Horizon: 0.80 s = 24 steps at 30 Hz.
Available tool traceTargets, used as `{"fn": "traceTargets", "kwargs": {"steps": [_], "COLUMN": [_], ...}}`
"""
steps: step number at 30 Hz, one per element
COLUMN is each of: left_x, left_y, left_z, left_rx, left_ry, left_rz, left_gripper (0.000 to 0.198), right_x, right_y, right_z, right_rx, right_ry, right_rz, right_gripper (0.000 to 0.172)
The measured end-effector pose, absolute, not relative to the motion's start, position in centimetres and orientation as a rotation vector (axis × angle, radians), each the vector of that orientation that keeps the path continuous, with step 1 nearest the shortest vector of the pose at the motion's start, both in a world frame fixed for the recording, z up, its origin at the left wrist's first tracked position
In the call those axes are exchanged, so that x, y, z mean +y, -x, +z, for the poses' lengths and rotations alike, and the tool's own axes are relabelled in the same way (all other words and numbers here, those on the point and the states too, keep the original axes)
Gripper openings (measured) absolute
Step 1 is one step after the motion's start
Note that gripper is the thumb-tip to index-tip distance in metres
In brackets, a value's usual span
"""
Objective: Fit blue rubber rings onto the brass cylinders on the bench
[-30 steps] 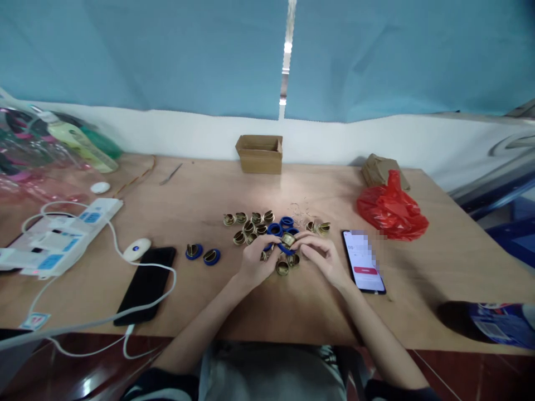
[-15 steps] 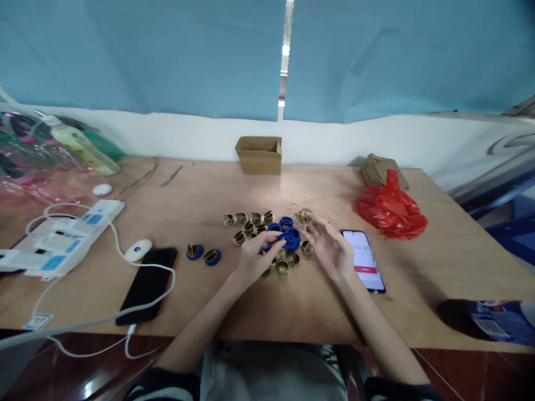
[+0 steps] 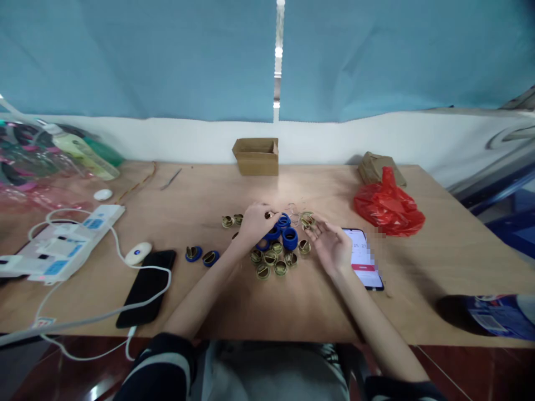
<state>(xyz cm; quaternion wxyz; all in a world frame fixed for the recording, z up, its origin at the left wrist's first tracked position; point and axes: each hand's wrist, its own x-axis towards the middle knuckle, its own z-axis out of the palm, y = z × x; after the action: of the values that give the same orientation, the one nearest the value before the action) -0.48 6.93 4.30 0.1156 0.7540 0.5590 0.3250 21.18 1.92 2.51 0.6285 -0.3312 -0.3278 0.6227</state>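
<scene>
My left hand (image 3: 256,224) reaches over the pile from the left, thumb and fingertips closed at the edge of a blue ring (image 3: 283,220). Beside that ring stand more blue rings (image 3: 290,238), seemingly stacked. My right hand (image 3: 333,245) is half curled, palm turned inward and fingers apart, with its fingertips beside a brass-coloured round piece (image 3: 307,219). Several similar brass pieces with a raised bar lie in front, one of them a brass piece (image 3: 280,268). Some are hidden under my left hand. Off to the left sit two brass pieces in blue rings (image 3: 210,258).
A cardboard box (image 3: 258,162) stands against the wall. On the right lie a lit phone (image 3: 363,259), a red plastic bag (image 3: 388,206) and a dark bottle (image 3: 485,316). On the left are a black phone (image 3: 146,289), its white cable and a power strip (image 3: 86,239).
My left hand has moved up and away from the front blue stack to the ring behind it. My right hand has shifted slightly downward and stays beside the brass pieces.
</scene>
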Motion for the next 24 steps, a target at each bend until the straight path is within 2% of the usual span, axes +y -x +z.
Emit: {"fn": "traceTargets", "kwargs": {"steps": [9, 14, 19, 24], "left_x": [7.3, 7.0, 6.3, 3.9], "left_y": [2.1, 3.0, 2.1, 0.2], "left_z": [2.6, 2.7, 3.7, 5.3], "left_rx": [1.678, 1.636, 1.647, 1.36], "left_ry": [-2.32, -2.325, -2.274, -1.978], "left_rz": [0.799, 0.713, 0.872, 1.047], "left_gripper": [0.014, 0.014, 0.018, 0.035], "right_x": [2.3, 1.9, 1.1, -0.4], "right_y": [-21.7, -21.0, -20.1, -19.6], "right_z": [1.7, 1.8, 2.5, 3.3], "right_rx": [-0.77, -0.897, -1.016, -1.405], "right_ry": [0.759, 0.787, 0.8, 0.839], "right_rz": [1.428, 1.401, 1.277, 1.014], "right_gripper": [0.018, 0.025, 0.028, 0.029]}}
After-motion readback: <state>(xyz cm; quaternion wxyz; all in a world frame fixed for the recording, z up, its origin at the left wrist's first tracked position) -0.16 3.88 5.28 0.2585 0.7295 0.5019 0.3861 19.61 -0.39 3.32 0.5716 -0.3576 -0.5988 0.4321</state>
